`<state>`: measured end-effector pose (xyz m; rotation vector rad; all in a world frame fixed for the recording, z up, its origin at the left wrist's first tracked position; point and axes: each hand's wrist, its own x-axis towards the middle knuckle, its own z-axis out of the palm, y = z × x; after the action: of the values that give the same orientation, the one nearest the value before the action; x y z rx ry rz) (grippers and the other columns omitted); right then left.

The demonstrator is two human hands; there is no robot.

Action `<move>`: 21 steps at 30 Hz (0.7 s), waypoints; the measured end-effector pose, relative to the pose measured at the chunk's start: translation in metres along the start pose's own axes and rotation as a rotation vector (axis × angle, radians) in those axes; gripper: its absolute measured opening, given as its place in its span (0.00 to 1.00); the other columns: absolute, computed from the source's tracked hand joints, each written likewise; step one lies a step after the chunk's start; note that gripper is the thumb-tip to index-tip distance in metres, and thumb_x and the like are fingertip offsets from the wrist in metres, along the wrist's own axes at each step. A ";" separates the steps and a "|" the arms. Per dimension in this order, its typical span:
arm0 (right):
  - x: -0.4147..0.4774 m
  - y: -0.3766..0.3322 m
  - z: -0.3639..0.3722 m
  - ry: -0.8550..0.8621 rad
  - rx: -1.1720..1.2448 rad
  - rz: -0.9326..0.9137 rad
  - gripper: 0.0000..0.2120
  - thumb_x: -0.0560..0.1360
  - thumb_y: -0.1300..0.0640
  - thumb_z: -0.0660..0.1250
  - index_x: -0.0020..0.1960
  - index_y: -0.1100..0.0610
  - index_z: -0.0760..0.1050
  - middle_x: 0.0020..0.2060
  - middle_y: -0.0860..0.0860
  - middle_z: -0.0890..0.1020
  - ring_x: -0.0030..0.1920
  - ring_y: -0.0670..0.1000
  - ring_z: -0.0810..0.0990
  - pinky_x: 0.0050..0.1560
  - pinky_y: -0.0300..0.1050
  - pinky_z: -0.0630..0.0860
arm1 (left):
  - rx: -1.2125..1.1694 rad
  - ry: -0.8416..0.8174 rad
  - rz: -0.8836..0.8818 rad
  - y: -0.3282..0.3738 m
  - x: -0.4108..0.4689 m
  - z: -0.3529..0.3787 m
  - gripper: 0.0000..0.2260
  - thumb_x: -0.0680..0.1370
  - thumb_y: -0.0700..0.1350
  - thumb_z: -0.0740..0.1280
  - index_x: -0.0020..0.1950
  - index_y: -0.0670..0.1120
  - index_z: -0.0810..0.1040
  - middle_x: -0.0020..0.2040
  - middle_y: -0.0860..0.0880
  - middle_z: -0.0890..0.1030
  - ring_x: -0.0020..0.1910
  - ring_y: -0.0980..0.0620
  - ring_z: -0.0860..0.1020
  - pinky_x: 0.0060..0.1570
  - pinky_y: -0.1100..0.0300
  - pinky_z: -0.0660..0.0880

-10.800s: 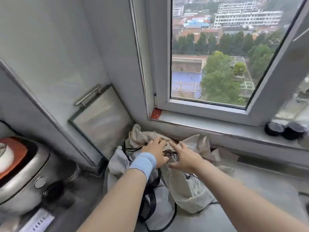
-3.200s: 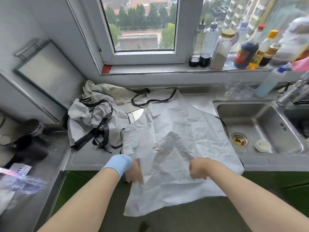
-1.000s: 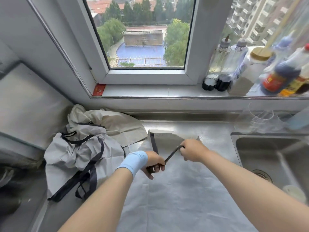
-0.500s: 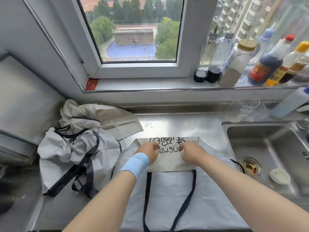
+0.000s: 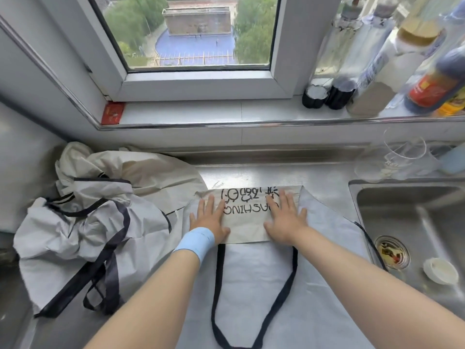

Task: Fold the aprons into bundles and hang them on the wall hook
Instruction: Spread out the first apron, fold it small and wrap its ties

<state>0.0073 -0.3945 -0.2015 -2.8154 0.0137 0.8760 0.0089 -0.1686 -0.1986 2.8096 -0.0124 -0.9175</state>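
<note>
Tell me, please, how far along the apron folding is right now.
Done: one apron lies spread on the counter, its printed bib folded down over the body. In hand: the left hand and right hand press that fold flat. Left: the remaining folds into a bundle, the crumpled aprons beside it, and all hanging; no hook is in view.

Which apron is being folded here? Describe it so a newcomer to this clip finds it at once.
Left of the steel sink, on the counter below the window, lies the flat apron. The left hand and right hand press flat on its turned-down top flap. Unlike the crumpled aprons farther left, it is spread smooth and shows black lettering upside down.
</note>
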 end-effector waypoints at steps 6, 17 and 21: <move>0.051 -0.003 -0.032 0.013 -0.027 -0.015 0.37 0.78 0.46 0.56 0.80 0.43 0.38 0.78 0.51 0.33 0.78 0.54 0.33 0.73 0.72 0.44 | 0.070 0.364 0.001 0.012 0.015 -0.014 0.21 0.76 0.53 0.61 0.68 0.52 0.67 0.72 0.48 0.61 0.69 0.45 0.61 0.61 0.48 0.67; 0.045 -0.036 -0.014 0.117 -0.042 -0.225 0.33 0.79 0.46 0.57 0.80 0.46 0.47 0.80 0.55 0.39 0.79 0.56 0.37 0.75 0.67 0.42 | 0.156 -0.034 -0.112 -0.009 0.047 -0.043 0.35 0.78 0.54 0.58 0.78 0.58 0.39 0.78 0.53 0.34 0.77 0.49 0.36 0.74 0.39 0.43; 0.037 -0.047 -0.012 0.142 -0.125 -0.270 0.33 0.80 0.47 0.57 0.80 0.49 0.47 0.79 0.57 0.40 0.79 0.57 0.37 0.76 0.65 0.40 | 0.100 0.023 -0.136 -0.011 0.031 -0.042 0.34 0.78 0.55 0.58 0.79 0.55 0.44 0.79 0.49 0.39 0.78 0.47 0.40 0.75 0.44 0.45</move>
<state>0.0474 -0.3489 -0.2045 -2.8942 -0.4043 0.6357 0.0580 -0.1522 -0.1860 2.9440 0.1414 -0.9388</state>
